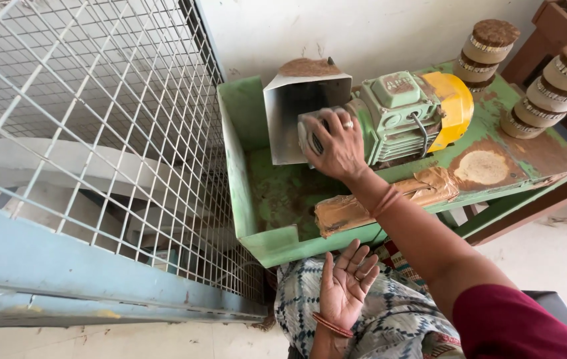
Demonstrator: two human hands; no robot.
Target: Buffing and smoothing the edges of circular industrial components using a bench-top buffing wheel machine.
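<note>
My right hand [338, 145] reaches forward and grips a round grey disc-shaped part [311, 129] at the front end of a green electric motor [399, 116] with a yellow end cap [455, 103]. A metal hood [293, 106] stands just left of the hand. My left hand [346, 282] hangs palm up, fingers spread, below the green tray's front edge [277, 244], and holds nothing. It hovers over patterned cloth on my lap [389, 319].
The motor sits on a green metal bench [536, 159] dusted with brown powder. Stacks of round brown-topped discs [486, 50] stand at the back right. A white wire mesh panel [97, 126] fills the left side. A taped brown block [343, 214] lies on the bench edge.
</note>
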